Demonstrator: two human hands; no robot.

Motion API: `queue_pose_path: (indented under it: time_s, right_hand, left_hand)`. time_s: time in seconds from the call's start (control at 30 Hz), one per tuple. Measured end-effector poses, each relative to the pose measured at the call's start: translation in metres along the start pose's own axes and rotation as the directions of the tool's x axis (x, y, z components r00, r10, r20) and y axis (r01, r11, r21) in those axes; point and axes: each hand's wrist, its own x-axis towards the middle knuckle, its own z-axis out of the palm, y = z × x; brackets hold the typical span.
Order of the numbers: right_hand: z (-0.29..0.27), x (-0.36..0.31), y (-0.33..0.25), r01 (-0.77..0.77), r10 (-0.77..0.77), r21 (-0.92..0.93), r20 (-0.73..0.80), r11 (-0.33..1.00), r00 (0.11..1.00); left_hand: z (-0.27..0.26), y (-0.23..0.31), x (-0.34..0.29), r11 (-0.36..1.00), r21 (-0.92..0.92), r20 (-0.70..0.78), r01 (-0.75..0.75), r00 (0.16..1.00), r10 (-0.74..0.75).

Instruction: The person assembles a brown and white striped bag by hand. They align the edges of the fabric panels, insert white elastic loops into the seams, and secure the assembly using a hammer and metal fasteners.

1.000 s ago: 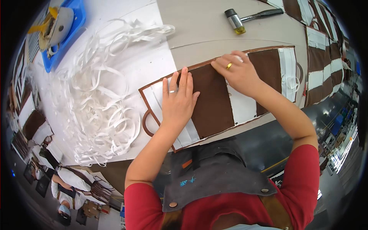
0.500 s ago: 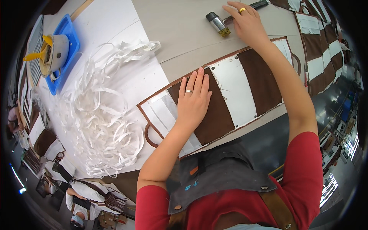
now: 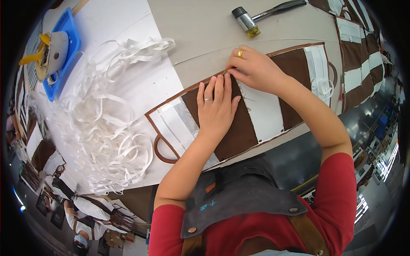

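A brown and white striped bag panel lies at a slant before me, with brown trim along its edges. A curved brown handle shows at its left end. My left hand rests flat on the left brown stripe, fingers stretched out. Just beside its fingertips, my right hand pinches the panel's far edge between thumb and fingers. Whether something small is also in that pinch I cannot make out. Beyond the panel lies a mallet with a metal head, one black face, one yellowish face and a black handle.
A loose heap of white strips spreads on the left of the table. Behind it, a blue tray holds a white pot with yellow-handled tools. More striped panels lie at the right. Another person works at lower left.
My right hand has let go of the mallet and come down to the panel's far edge. The left hand stays flat. A curl of white strip now shows at the panel's right end.
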Motion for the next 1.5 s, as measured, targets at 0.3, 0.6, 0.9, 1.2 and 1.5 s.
queue_pose_path:
  time_s: [0.3,0.6,0.9,1.2,1.5]
  right_hand:
    - [-0.009,0.007,0.013,-0.096,0.095,0.051,0.02,0.994,0.995]
    - [-0.003,0.0,0.014,0.054,-0.054,-0.028,0.002,0.998,0.999]
    - [-0.004,-0.002,0.01,0.081,-0.081,-0.042,-0.005,0.996,0.997]
    - [-0.007,0.002,0.01,0.082,-0.076,-0.061,0.089,0.995,0.993]
    - [0.001,0.006,0.017,0.084,-0.079,-0.186,0.031,0.979,0.996]
  left_hand:
    - [0.001,0.0,0.002,0.999,0.037,-0.007,0.008,1.0,-0.007]
    - [-0.006,0.002,0.013,0.999,0.01,-0.029,0.043,0.999,-0.043]
    - [-0.001,0.001,0.005,0.999,-0.015,-0.035,0.047,0.998,-0.047]
    - [0.002,0.0,0.006,0.999,-0.004,-0.062,0.051,0.997,-0.051]
    - [0.004,0.001,0.004,0.998,-0.019,-0.064,0.061,0.996,-0.062]
